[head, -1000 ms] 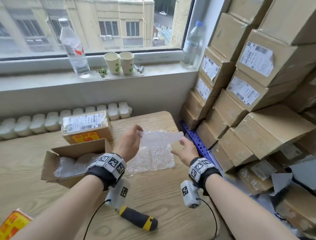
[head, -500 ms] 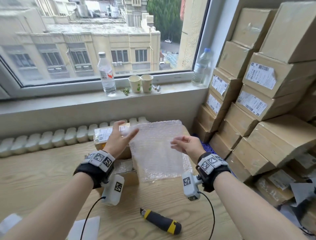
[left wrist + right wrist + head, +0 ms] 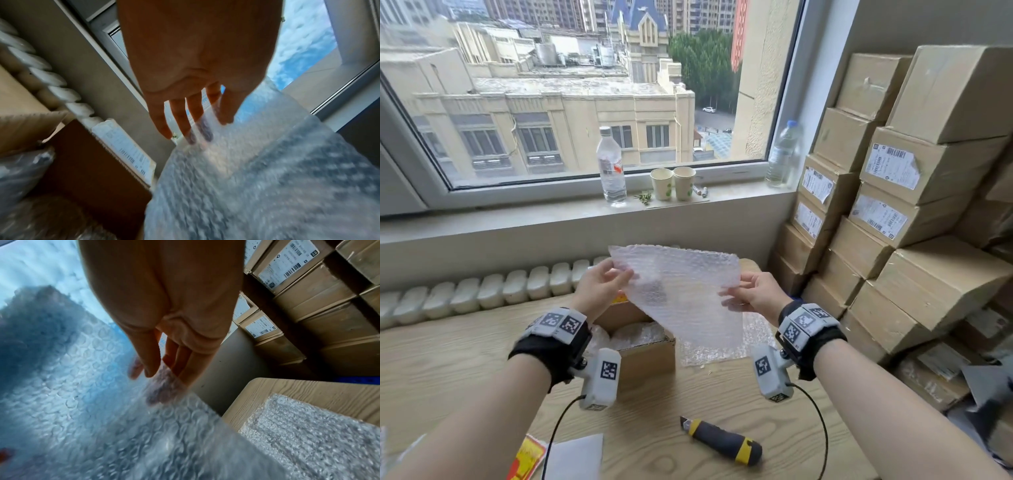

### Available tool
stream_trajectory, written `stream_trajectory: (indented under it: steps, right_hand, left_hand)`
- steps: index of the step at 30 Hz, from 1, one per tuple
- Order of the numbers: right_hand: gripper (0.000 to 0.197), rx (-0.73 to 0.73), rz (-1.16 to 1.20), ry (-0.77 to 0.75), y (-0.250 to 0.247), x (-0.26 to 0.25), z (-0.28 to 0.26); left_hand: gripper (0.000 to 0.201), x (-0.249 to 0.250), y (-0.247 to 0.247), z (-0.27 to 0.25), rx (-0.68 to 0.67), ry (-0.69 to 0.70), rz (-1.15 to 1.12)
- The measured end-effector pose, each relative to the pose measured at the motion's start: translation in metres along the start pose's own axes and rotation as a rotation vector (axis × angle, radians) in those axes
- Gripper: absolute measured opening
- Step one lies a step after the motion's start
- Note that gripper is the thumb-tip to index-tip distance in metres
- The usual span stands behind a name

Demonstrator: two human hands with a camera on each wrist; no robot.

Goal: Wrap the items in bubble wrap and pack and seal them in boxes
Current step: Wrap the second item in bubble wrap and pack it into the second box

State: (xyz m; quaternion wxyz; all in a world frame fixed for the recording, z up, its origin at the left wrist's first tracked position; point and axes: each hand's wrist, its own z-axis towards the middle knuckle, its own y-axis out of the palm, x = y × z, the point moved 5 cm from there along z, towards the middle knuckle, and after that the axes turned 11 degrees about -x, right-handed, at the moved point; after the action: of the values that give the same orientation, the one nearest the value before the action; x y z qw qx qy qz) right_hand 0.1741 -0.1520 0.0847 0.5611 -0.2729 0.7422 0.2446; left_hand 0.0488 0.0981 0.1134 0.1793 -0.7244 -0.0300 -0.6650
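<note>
A sheet of bubble wrap (image 3: 685, 294) is held up in the air above the table (image 3: 448, 359), spread between both hands and hanging down in front of the window. The left hand (image 3: 599, 284) pinches its upper left edge, thumb on the near side and fingers (image 3: 193, 116) behind the plastic, seen through it in the left wrist view. The right hand (image 3: 753, 294) pinches the right edge lower down, thumb in front and fingers (image 3: 162, 391) behind the sheet.

Under the sheet, an open cardboard box (image 3: 643, 356) sits on the table with bubble-wrapped contents (image 3: 633, 334) inside. A second piece of bubble wrap (image 3: 726, 346) lies flat on the table just to the right of that box. Behind the open box, a closed carton with a printed label (image 3: 123, 146) stands against the row of white radiator sections (image 3: 493, 291).

Nearer the person, a yellow and black utility knife (image 3: 722, 440) lies on the table, well apart from the box. At the near left edge there is a red and yellow packet (image 3: 527, 455) and a white sheet (image 3: 575, 459).

On the windowsill stand a water bottle (image 3: 611, 168), two paper cups (image 3: 673, 183) side by side, and another bottle (image 3: 784, 154) in the right corner. Stacked cardboard boxes (image 3: 914, 212), several with shipping labels, fill the right side of the room.
</note>
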Motion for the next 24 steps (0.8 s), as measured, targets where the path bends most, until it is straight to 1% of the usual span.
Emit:
stream_trajectory:
  steps: [1, 2, 3, 4, 5, 6, 8, 10, 12, 13, 14, 16, 17, 18, 19, 21, 23, 24]
  right_hand:
    - [0.021, 0.015, -0.009, -0.008, 0.002, -0.003, -0.002]
    - [0.017, 0.024, -0.019, -0.016, 0.005, -0.006, -0.003]
    - [0.018, 0.031, -0.044, -0.028, 0.007, -0.010, -0.005]
    - [0.025, 0.042, -0.099, -0.050, 0.008, -0.014, -0.007]
    - [0.033, 0.044, -0.168, -0.085, 0.010, -0.020, -0.008]
    - [0.037, 0.040, -0.225, -0.120, 0.014, -0.025, -0.009]
    - [0.032, 0.022, -0.253, -0.181, 0.022, -0.034, -0.010]
    - [0.031, 0.011, -0.252, -0.220, 0.028, -0.042, -0.010]
    - [0.041, 0.000, -0.294, -0.254, 0.035, -0.049, -0.009]
    - [0.045, -0.008, -0.323, -0.269, 0.039, -0.053, -0.008]
    - [0.047, -0.022, -0.351, -0.277, 0.044, -0.057, -0.009]
    - [0.047, -0.063, -0.390, -0.282, 0.053, -0.065, -0.011]
    - [0.047, -0.092, -0.403, -0.288, 0.058, -0.068, -0.011]
    - [0.048, -0.120, -0.413, -0.292, 0.062, -0.071, -0.012]
    - [0.049, -0.145, -0.428, -0.300, 0.068, -0.073, -0.014]
    - [0.049, -0.168, -0.452, -0.309, 0.076, -0.075, -0.016]
    - [0.046, -0.185, -0.447, -0.297, 0.081, -0.075, -0.015]
    - [0.043, -0.196, -0.428, -0.276, 0.083, -0.074, -0.015]
  left_hand:
    - [0.008, 0.003, -0.005, -0.002, -0.028, 0.006, 0.018]
    - [0.018, 0.006, -0.011, -0.004, -0.069, 0.008, 0.082]
    - [0.028, 0.006, -0.017, -0.005, -0.127, 0.001, 0.196]
    - [0.032, 0.007, -0.022, -0.007, -0.202, -0.007, 0.316]
    - [0.033, 0.006, -0.026, -0.009, -0.269, -0.005, 0.409]
    - [0.034, 0.005, -0.030, -0.011, -0.304, 0.000, 0.465]
    - [0.036, 0.006, -0.042, -0.013, -0.282, 0.003, 0.549]
    - [0.028, 0.009, -0.049, -0.014, -0.230, 0.019, 0.574]
    - [0.012, 0.014, -0.048, -0.014, -0.219, 0.043, 0.519]
    - [0.011, 0.017, -0.043, -0.015, -0.245, 0.048, 0.486]
    - [0.022, 0.021, -0.036, -0.017, -0.292, 0.052, 0.455]
    - [0.052, 0.029, -0.018, -0.021, -0.396, 0.067, 0.404]
    - [0.060, 0.031, -0.009, -0.023, -0.435, 0.071, 0.412]
    - [0.061, 0.033, 0.000, -0.024, -0.465, 0.082, 0.441]
    - [0.055, 0.034, 0.006, -0.024, -0.478, 0.097, 0.496]
    - [0.036, 0.035, 0.016, -0.024, -0.495, 0.138, 0.555]
    - [0.014, 0.033, 0.020, -0.023, -0.501, 0.154, 0.514]
    - [0.010, 0.031, 0.019, -0.023, -0.491, 0.160, 0.498]
